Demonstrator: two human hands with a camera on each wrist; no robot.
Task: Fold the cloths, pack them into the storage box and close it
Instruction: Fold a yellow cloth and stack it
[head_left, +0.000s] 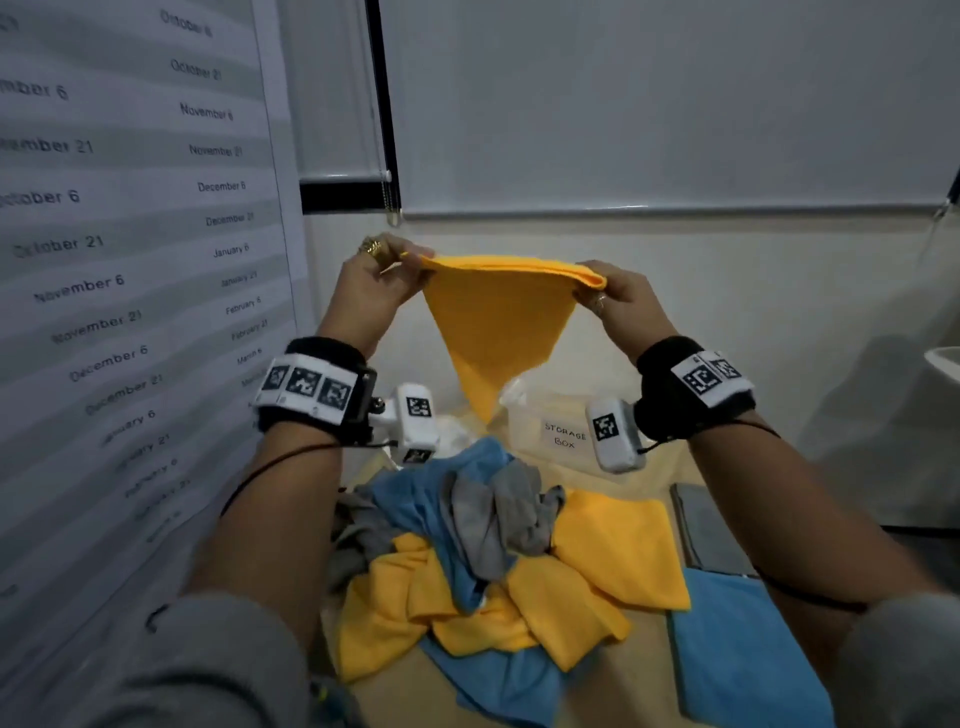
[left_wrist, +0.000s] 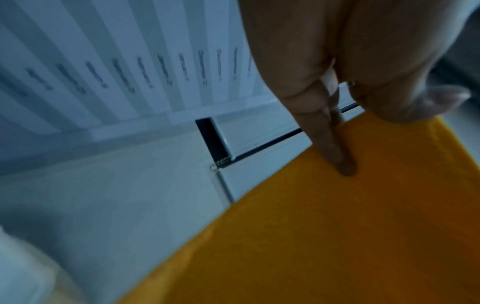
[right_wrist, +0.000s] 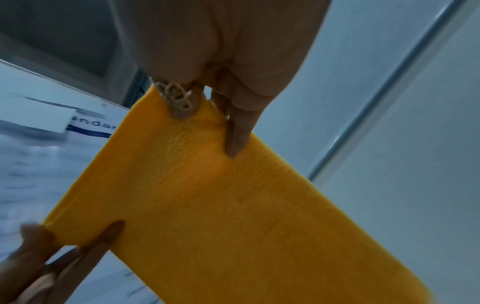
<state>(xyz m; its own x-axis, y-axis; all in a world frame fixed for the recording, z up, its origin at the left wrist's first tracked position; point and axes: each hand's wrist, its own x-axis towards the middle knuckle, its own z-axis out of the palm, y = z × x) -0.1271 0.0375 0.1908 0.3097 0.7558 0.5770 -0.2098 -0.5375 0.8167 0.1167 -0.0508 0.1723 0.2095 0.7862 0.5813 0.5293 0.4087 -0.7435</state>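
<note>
yellow cloth (head_left: 498, 322) held up, folded; left hand (head_left: 375, 280) and right hand (head_left: 621, 301) each grip pinched on a top corner.

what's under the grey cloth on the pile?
The grey cloth lies on top of blue cloths and yellow cloths in a crumpled heap. Whatever sits beneath the heap is covered.
</note>
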